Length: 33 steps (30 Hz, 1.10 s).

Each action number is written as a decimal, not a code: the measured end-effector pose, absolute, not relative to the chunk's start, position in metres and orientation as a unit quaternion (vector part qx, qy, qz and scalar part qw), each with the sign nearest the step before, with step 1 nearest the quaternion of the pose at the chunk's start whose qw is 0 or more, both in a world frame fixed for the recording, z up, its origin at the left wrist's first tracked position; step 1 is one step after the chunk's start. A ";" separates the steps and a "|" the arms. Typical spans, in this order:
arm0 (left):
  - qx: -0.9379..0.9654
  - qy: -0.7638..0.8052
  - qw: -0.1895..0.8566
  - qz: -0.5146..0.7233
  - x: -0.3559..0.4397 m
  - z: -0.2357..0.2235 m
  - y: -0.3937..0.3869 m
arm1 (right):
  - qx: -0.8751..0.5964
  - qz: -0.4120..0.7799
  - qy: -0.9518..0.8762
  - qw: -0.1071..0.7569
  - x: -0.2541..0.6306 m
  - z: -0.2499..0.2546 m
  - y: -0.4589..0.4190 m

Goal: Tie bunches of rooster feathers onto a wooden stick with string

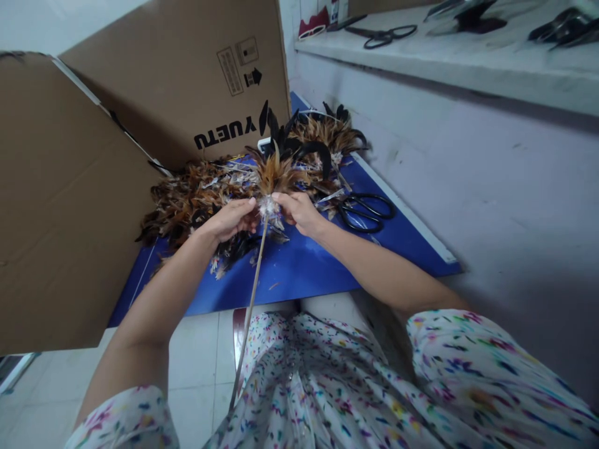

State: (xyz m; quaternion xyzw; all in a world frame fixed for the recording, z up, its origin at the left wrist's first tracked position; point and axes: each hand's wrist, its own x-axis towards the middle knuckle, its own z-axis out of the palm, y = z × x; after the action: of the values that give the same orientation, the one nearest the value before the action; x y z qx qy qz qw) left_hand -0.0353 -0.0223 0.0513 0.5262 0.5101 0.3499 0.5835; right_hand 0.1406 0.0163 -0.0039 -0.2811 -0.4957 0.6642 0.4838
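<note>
A thin wooden stick [249,312] rises from my lap to a tuft of brown and black feathers [276,171] at its top. My left hand [231,218] is closed, pinching the fluffy white base of the tuft from the left. From the right, my right hand [299,212] is closed on the same spot, fingers pressed against the feather base. Both hands meet above a blue board [299,274].
Loose brown feathers [187,199] are heaped on the blue board. Black scissors [365,211] lie to the right of my hands. Big cardboard boxes [65,199] stand left and behind. A grey wall and a ledge [468,62] with more scissors are at the right.
</note>
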 end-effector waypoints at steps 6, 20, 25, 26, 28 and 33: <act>0.520 0.494 0.609 0.338 -0.034 0.049 -0.026 | -0.272 0.673 -0.491 0.482 0.141 -0.006 0.018; 0.422 0.513 0.555 0.501 -0.029 0.035 -0.024 | -0.243 0.705 -0.462 0.479 0.139 -0.010 0.019; 0.374 0.512 0.560 0.534 -0.017 0.032 -0.028 | -0.248 0.697 -0.467 0.484 0.139 -0.012 0.019; 0.368 0.511 0.563 0.535 -0.016 0.031 -0.029 | -0.249 0.696 -0.469 0.483 0.139 -0.012 0.019; 0.358 0.511 0.567 0.538 -0.013 0.029 -0.029 | -0.252 0.693 -0.470 0.485 0.138 -0.013 0.020; 0.322 0.518 0.557 0.563 -0.009 0.024 -0.025 | -0.260 0.691 -0.472 0.482 0.137 -0.014 0.020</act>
State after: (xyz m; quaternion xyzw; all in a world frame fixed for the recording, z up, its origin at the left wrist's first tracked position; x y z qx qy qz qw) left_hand -0.0091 -0.0248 0.0240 0.3217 0.5184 0.5630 0.5575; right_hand 0.1373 0.0196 -0.0138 -0.2598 -0.4721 0.6908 0.4821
